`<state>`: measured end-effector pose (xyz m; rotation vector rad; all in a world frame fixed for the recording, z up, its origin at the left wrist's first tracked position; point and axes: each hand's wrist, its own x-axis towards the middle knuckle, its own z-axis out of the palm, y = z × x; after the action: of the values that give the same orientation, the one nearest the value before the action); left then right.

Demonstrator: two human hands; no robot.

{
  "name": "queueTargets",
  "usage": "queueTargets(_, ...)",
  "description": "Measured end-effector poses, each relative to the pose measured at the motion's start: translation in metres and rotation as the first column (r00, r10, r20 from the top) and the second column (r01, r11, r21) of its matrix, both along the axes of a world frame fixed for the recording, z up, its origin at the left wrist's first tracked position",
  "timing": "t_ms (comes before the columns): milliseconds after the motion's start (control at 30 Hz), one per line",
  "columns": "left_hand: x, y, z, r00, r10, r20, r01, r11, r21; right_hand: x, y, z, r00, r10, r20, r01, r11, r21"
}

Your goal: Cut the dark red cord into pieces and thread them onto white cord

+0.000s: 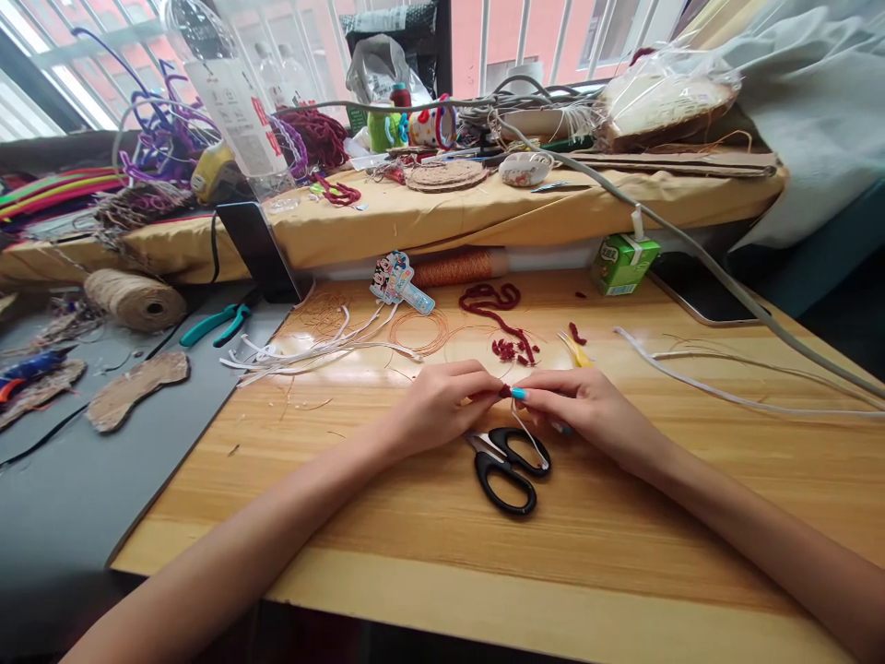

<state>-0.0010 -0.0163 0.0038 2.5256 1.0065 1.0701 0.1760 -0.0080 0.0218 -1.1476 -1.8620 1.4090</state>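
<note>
Between my fingertips is a small dark red piece of yarn [506,391], with a thin white cord [526,430] hanging from it. My left hand [442,406] pinches it from the left, and my right hand [591,406], with blue-painted nails, pinches it from the right. Most of the piece is hidden by the fingers. Just below my hands, black-handled scissors [508,470] lie on the wooden table; their blades run under my left hand. Beyond my hands are dark red yarn snippets [508,349], a longer dark red yarn strand [488,300] and a yellow-handled tool [575,350].
White cords [311,350] and a copper wire coil [418,330] lie left. A green drink carton [624,263] and phone [705,288] stand back right, under a grey cable [664,217]. Teal pliers [216,325] and a twine spool [136,300] rest on the grey surface. A cluttered shelf [387,221] runs behind.
</note>
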Motion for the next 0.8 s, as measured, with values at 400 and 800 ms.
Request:
queueTargets(400, -0.0008, -0.0024, -0.0033, 0.997, 0.007, -0.081, 0.004, 0.991, 0.137, 0.0013, 0.0027, 0.0018, 0.996, 0.084, 0.008, -0.084, 0.995, -0.053)
queueTargets(800, -0.0010, -0.0044, -0.0026, 0.994, 0.000, -0.109, 0.017, 0.989, 0.149, -0.0017, 0.0029, 0.0060, 0.988, 0.152, 0.019, -0.150, 0.985, -0.086)
